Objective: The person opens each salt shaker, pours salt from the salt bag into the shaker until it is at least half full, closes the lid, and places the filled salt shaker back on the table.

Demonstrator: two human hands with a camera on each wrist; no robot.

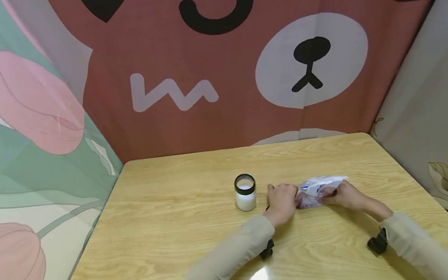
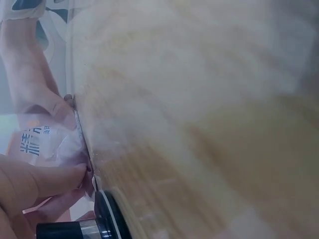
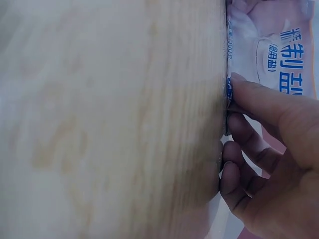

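Note:
A salt bag (image 1: 314, 192), white and purple with blue lettering, lies between my two hands at the right of the table. My left hand (image 1: 283, 201) pinches its left end between thumb and finger. At the other end, my right hand (image 1: 345, 196) grips the bag's lower edge, the thumb on the printed side in the right wrist view. Left of my left hand stands an upright glass jar (image 1: 245, 193) with a black rim, no lid on, partly filled with something white.
A black round object with a silver band (image 2: 107, 219) is close to my left hand in the left wrist view. The wooden table (image 1: 156, 235) ends at a printed cloth (image 1: 167, 131) behind. Black wrist devices (image 1: 378, 243) hang under the sleeves.

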